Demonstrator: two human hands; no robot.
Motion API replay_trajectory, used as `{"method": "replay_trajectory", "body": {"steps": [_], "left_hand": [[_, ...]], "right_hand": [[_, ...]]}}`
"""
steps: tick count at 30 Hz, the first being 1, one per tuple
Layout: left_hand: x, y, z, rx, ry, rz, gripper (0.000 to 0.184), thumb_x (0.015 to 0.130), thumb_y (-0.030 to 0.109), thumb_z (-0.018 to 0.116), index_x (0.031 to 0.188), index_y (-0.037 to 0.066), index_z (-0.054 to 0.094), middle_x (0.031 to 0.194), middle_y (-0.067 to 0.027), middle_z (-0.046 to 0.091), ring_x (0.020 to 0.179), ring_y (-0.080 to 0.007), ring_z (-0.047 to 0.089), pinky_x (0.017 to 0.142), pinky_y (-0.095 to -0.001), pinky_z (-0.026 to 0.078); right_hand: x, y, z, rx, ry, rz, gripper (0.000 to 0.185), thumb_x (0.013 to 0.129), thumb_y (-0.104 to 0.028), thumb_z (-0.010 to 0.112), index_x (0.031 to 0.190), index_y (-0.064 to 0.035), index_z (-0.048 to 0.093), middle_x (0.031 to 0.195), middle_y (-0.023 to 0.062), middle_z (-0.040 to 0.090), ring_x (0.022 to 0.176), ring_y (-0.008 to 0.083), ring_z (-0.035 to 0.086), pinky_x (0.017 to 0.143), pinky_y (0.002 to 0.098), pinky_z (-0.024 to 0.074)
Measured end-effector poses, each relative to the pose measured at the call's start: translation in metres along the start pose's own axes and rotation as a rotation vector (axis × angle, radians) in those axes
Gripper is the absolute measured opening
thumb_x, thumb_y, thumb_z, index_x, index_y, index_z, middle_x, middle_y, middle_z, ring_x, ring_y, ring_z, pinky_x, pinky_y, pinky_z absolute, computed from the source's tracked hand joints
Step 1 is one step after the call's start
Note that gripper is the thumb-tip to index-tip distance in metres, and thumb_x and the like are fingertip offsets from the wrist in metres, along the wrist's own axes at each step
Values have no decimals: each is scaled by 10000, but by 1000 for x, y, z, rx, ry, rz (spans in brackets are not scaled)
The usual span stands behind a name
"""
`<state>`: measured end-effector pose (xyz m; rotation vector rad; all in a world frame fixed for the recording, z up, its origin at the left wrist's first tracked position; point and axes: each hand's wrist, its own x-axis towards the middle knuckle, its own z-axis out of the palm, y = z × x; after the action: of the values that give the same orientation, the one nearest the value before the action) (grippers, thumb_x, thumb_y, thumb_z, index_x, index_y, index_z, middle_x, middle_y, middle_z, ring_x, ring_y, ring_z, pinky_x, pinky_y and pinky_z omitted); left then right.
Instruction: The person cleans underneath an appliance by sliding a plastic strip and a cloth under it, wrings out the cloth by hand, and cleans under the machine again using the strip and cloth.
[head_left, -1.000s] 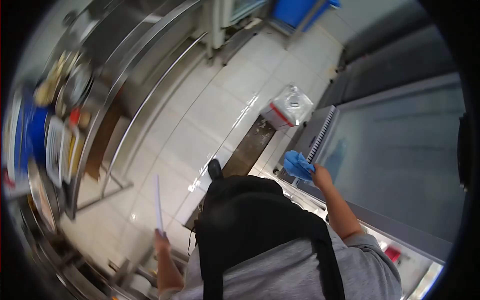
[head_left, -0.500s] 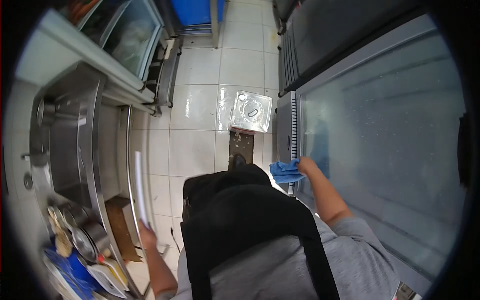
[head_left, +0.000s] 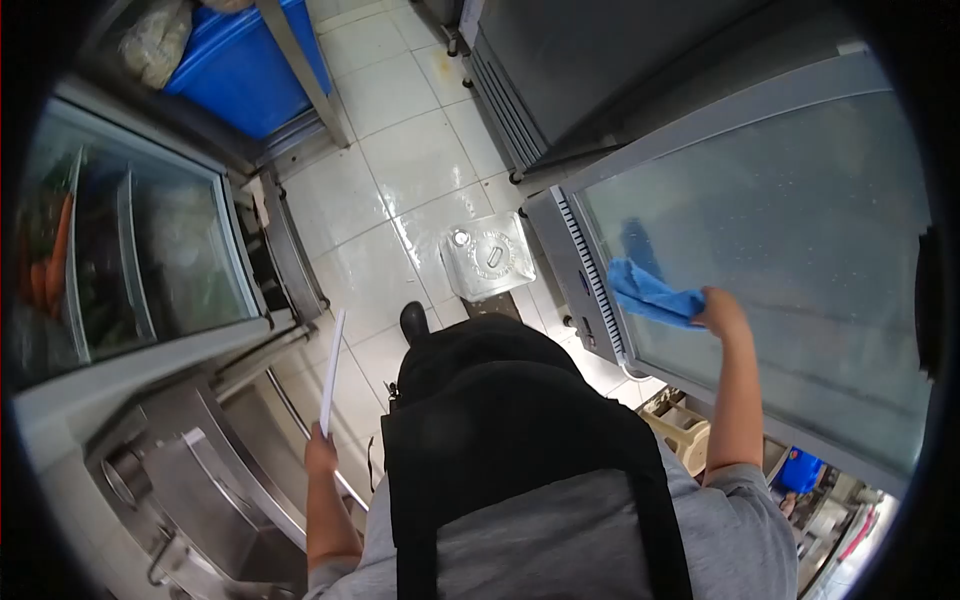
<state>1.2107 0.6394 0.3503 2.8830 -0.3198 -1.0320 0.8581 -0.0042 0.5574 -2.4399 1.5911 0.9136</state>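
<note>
A blue cloth [head_left: 650, 295] hangs from my right hand [head_left: 722, 312], whose fingers are closed around its end. The cloth is in front of the frosted glass top [head_left: 780, 210] of a grey chest unit; whether it touches the glass I cannot tell. My left hand [head_left: 320, 452] grips the lower end of a long, thin white strip [head_left: 333, 375] that points up and away from me. A steel sink unit [head_left: 250, 500] lies beneath and beside that hand.
A square metal tin [head_left: 490, 257] stands on the tiled floor [head_left: 350, 260] ahead of my feet. To the left is a glass-fronted case [head_left: 130, 250] with carrots inside. A blue bin [head_left: 245, 75] sits under a metal stand, and a dark appliance [head_left: 620, 70] stands at the back right.
My body and view have turned left, bringing the glass-fronted case and blue bin further into view. The cloth has moved from the chest's edge to over its glass. Both hands keep their hold.
</note>
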Motion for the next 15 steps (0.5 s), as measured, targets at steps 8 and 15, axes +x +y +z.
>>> {"method": "replay_trajectory", "body": {"steps": [8,15], "left_hand": [[126,98,-142,-8,142,381,300,889,203,526,1173,151,445,908,-241,609,827,-437,585,666,-503,451],[167,149,-204,134,65,559,294,884,185,535,1160,143,442,876,-233,608,819,-440,579,654,-494,452]], "right_hand": [[-42,-26,-42,105,182,316,259,707,-116,674,965,-119,654,878,149,656,867,328,619,742,404,487],[-38,-29,-39,140,192,448,211,766,-162,623,974,-160,663,903,117,660,867,310,624,731,414,499]]}}
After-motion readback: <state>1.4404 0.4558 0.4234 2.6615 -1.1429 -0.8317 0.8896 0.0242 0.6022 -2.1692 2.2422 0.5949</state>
